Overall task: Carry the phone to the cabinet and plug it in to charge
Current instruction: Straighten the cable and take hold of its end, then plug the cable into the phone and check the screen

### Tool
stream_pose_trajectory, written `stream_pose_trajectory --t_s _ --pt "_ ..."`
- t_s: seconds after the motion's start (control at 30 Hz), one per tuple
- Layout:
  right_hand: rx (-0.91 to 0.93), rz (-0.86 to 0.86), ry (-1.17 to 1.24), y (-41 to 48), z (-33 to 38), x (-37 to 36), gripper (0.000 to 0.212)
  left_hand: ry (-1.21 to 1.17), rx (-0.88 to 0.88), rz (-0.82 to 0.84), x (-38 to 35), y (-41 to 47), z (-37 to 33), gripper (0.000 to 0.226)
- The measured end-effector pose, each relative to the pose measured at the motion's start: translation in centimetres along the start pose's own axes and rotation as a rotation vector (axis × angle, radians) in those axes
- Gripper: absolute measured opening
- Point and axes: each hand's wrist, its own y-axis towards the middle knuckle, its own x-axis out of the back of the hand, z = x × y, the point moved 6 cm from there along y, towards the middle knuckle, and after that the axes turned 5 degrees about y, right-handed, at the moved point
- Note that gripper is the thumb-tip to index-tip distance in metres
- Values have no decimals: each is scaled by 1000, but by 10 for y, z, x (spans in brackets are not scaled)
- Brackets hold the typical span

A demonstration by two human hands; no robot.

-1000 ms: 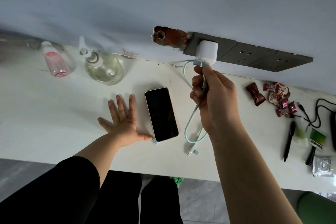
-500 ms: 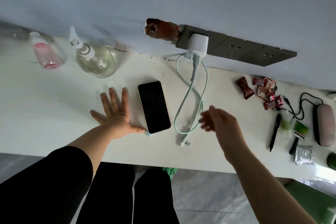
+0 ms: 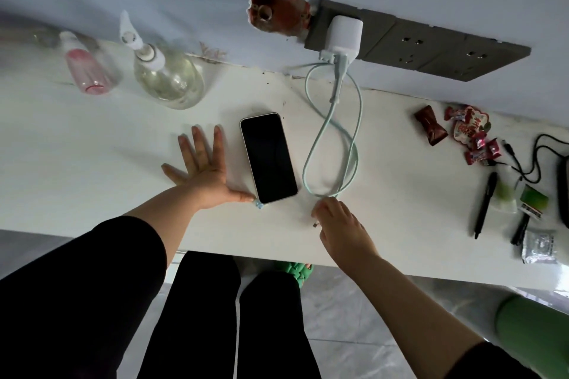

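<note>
The phone (image 3: pixel 268 157) lies face up with a dark screen on the white cabinet top (image 3: pixel 92 148). My left hand (image 3: pixel 203 169) rests flat beside it with fingers spread, the thumb touching the phone's near left corner. A white charger (image 3: pixel 343 34) is plugged into the grey socket strip (image 3: pixel 431 49) on the wall. Its pale green cable (image 3: pixel 308 163) hangs down and loops on the top right of the phone. My right hand (image 3: pixel 341 231) has its fingers curled on the cable's loose end, and the connector tip peeks out under them.
A clear pump bottle (image 3: pixel 167 77) and a pink bottle (image 3: pixel 89 71) stand at the back left. Red candies (image 3: pixel 468 129), two pens (image 3: pixel 485 203), a black cord (image 3: pixel 535 157) and small packets lie at the right. A broken reddish patch (image 3: pixel 277 14) marks the wall.
My right hand let go of the cable near the charger, dropped to the cabinet top and closed on the cable's loose end. The left hand and phone stayed put.
</note>
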Motion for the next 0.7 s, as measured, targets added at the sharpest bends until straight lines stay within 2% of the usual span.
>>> stream_pose_trajectory --t_s 0.17,0.27,0.37,0.47,0.53,0.6,0.7 --pt "-143 -54 129 -4 -1 2 17 21 21 -2 1 -2 -1 152" --pt "-143 -97 184 -7 12 8 9 23 27 4 3 -7 0 147" --pt "-210 -83 392 -11 26 11 8 79 -23 0 12 -14 2 138" --pt "-385 14 697 -14 31 3 11 375 -261 -178 28 -26 -20 132" --pt "-434 7 795 -13 32 1 10 588 -487 -343 37 -33 -46 118" --pt "-434 -32 787 -11 31 2 14 816 -712 -487 41 -33 -72 97" --pt "-421 -59 723 -8 30 3 20 1080 -882 -467 33 -19 -96 86"
